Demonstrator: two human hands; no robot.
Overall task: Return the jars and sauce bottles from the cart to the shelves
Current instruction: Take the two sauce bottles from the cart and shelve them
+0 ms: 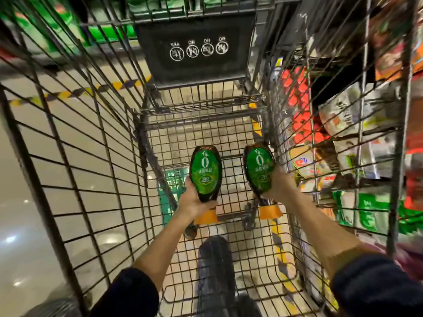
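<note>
Both my arms reach down into a wire shopping cart (pixel 96 179). My left hand (pixel 193 202) grips a dark sauce bottle (pixel 205 172) with a green oval label, held near its neck, the orange cap toward me. My right hand (pixel 280 185) grips a second identical sauce bottle (pixel 259 170), close to the cart's right wall, its orange cap (pixel 269 211) also pointing toward me. Both bottles are lifted above the cart's mesh floor.
A black child-seat flap (pixel 194 51) with white icons hangs at the cart's far end. Shelves (pixel 357 138) full of packaged goods and red-capped items stand right of the cart. A dark trouser leg (pixel 216 271) shows under the mesh. Glossy floor lies to the left.
</note>
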